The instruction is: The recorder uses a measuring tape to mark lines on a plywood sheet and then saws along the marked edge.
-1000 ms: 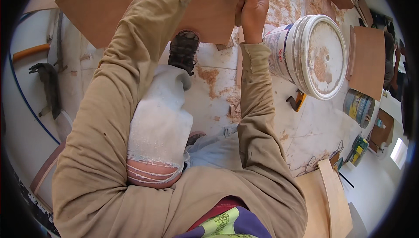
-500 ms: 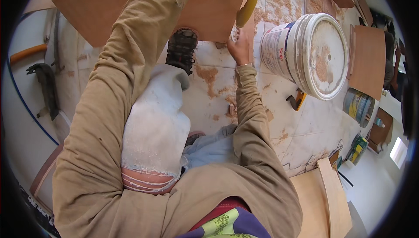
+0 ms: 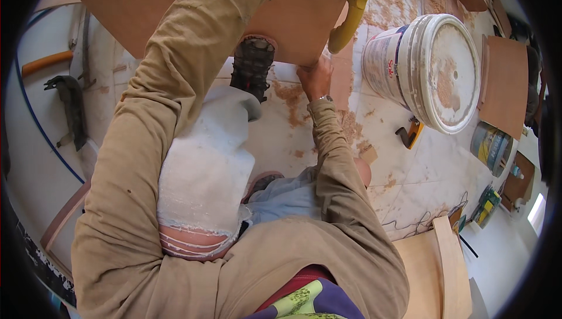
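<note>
A reddish-brown plywood panel [image 3: 193,11] lies ahead of me, and my dark shoe [image 3: 253,68] is against its near edge. My right hand [image 3: 316,79] is closed at the panel's near right corner, its curled fingers partly hidden there. Just above that hand is the yellow curved handle [image 3: 350,17] of a tool whose far part is cut off by the upper edge. My left forearm [image 3: 202,32] reaches across the panel and out of the picture at the top, so the left hand is out of sight.
A white lidded bucket [image 3: 442,73] lies tipped to the right, with a yellow-and-black tool [image 3: 410,134] beside it. Sawdust [image 3: 293,99] covers parts of the tiled floor. Left are an orange handle [image 3: 47,63] and a blue cable [image 3: 44,123]. Plywood pieces [image 3: 433,260] lie lower right.
The view has shifted slightly. My right hand has come nearer to me and a little left, against the panel's corner. The yellow handle has also moved toward me.
</note>
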Motion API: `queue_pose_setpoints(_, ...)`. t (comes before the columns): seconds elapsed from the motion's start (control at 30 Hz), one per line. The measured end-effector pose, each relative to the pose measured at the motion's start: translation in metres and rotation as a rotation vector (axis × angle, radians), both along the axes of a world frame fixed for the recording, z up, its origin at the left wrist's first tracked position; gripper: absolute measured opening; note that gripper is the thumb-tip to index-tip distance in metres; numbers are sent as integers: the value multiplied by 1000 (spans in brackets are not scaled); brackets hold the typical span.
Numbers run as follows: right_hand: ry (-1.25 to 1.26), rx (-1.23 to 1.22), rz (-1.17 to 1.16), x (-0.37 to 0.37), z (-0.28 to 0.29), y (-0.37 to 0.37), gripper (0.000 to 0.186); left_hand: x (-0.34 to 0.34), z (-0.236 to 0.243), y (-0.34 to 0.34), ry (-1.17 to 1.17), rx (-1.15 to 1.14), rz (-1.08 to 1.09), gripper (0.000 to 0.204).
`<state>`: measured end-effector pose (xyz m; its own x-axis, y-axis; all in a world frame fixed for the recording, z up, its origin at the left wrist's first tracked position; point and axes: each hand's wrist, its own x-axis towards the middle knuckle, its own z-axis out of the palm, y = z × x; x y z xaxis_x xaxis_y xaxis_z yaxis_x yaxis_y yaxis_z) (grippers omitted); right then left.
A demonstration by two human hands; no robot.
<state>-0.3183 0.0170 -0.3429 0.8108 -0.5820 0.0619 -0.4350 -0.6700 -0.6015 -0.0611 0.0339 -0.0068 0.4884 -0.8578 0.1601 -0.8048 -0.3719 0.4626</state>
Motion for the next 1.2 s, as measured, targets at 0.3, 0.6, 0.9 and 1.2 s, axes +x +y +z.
queue_pose_setpoints(0.3,-661,768,-207,15,131,-47,52,27,-24,-26,56,28,21,44)
queue_pose_setpoints(0.6,-780,767,-193,115,211,-18,33,43,-38,-30,34,53,69,41)
queue_pose_setpoints(0.9,-668,467,-109,128,165,-54,28,63,-59,-34,54,56,-2,54)
queue_pose_setpoints(1.2,-405,633,-237,-38,203,50,43,60,-39,-32,45,229,-6,74)
